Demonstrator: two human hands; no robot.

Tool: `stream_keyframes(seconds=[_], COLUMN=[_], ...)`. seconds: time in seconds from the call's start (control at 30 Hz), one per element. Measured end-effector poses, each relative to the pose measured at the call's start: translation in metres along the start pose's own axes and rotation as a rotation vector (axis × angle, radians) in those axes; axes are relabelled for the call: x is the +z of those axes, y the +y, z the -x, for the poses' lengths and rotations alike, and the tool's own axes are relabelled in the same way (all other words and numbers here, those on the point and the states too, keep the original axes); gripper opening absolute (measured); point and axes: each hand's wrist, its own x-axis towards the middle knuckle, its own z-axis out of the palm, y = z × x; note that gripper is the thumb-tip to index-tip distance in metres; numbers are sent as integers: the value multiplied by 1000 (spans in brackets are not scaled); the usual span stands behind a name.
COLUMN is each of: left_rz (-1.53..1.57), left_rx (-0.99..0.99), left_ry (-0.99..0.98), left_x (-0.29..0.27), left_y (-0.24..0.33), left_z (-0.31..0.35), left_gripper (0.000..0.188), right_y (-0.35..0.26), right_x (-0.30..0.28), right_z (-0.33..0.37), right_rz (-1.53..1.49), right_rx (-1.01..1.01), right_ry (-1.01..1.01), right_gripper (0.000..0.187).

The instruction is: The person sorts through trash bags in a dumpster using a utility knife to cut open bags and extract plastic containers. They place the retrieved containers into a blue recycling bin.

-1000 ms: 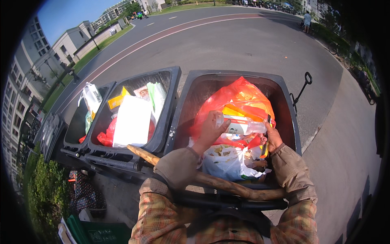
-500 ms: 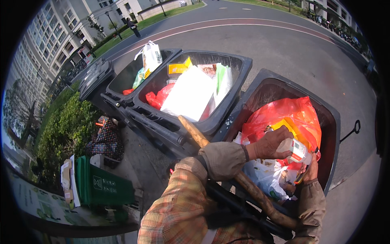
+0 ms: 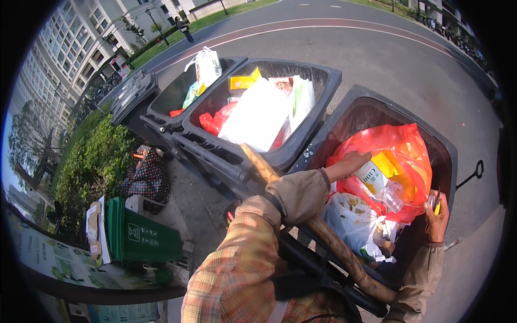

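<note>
My left hand [image 3: 349, 164] reaches into the right-hand dark bin [image 3: 451, 156] and grips the top of a white cylindrical container [image 3: 372, 177]. The container lies on a red-orange plastic bag [image 3: 401, 145], beside a clear plastic bottle [image 3: 392, 198]. My right hand [image 3: 437, 218] is at the bin's right rim, fingers curled around a small yellow-tipped item [image 3: 435, 204] that is too small to identify. A white bag of scraps [image 3: 350, 220] lies under the container. A wooden stick [image 3: 318, 229] runs across the bin's near rim beneath my left forearm.
A second dark bin [image 3: 323, 81] to the left holds white bags, a red bag and yellow packaging. A third bin [image 3: 167, 97] stands beyond it with a white bag on top. A green crate [image 3: 140, 237], a patterned bag [image 3: 145, 175] and a hedge [image 3: 91, 167] are at left. Paved road lies behind.
My right hand has left the white container and moved out to the bin's right rim. My left hand still grips the container. The view has swung leftward.
</note>
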Motion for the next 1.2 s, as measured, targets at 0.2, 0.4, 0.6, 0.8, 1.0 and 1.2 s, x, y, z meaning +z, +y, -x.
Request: stream_keyframes(seconds=[0.2,0.4,0.6,0.8,1.0,1.2], left_rz=[-513,-576,-323,-319,-6,275], left_rx=[647,955,1096,966,753,366], left_ry=[263,155,202,292,343,218], left_x=[6,0,-11,-11,-11,-12], left_y=[29,42,49,55,48,47], left_z=[36,52,52,50,34,32], left_gripper=[43,43,44,39,39,42], right_y=[21,36,21,25,16,7], right_x=[-12,13,31,20,30,45], right_z=[2,4,4,7,8,6], right_rz=[58,-255,-195,-39,-171,-244], right_rx=[210,397,356,312,323,233], right_ry=[107,82,88,132,96,102], right_gripper=[26,32,31,25,26,38])
